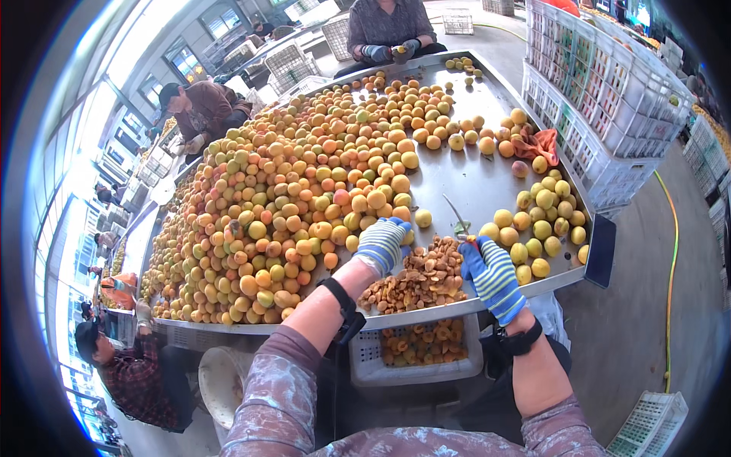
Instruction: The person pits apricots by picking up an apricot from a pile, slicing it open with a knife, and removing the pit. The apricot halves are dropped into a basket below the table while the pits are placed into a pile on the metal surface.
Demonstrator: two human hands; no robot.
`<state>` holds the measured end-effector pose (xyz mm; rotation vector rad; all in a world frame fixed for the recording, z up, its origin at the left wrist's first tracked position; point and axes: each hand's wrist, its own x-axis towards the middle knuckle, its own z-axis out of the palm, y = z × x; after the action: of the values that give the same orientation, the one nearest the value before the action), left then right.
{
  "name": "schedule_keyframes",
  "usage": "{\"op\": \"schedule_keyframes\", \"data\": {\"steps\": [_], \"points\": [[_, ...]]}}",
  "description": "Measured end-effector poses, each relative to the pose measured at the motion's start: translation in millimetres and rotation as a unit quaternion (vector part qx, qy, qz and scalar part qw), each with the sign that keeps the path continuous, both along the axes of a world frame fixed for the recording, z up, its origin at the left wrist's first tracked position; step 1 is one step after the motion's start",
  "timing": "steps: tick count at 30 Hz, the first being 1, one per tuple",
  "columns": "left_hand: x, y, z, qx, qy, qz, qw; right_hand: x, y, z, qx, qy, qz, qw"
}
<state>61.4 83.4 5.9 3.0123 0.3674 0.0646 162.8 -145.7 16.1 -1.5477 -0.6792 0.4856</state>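
My left hand, in a striped blue and pale yellow glove, rests at the right edge of a big heap of apricots. Its fingers curl away from me beside a yellow apricot, and the glove hides whether they grip it. In my right hand, gloved alike, is a knife with a thin curved blade pointing up and left. A small green leaf lies by the blade. Between my hands is a mound of brown apricot pits on the metal table. Yellow-green apricots lie right of the knife.
Under the table edge sits a white plastic crate of halved apricots. A white bucket stands lower left. Stacked crates rise at right, near an orange cloth. Several people work around, one across the table.
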Motion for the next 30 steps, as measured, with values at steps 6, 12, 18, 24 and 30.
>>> {"op": "schedule_keyframes", "data": {"steps": [6,12,18,24,30], "points": [[2,6,-14,-0.195,-0.069,0.085,0.975,-11,17,8,0.030,0.000,0.030,0.999],[-38,-22,19,-0.836,-0.172,0.093,0.513,-23,17,25,0.042,0.210,0.087,0.973],[-81,-49,23,-0.903,-0.252,0.043,0.347,-51,38,21,0.050,0.196,0.148,0.968],[-85,-60,2,-0.834,-0.288,0.055,0.468,-62,55,-1,0.051,0.006,0.123,0.991],[-82,-57,10,-0.866,-0.277,0.100,0.405,-62,55,-16,-0.005,-0.018,0.114,0.993]]}}
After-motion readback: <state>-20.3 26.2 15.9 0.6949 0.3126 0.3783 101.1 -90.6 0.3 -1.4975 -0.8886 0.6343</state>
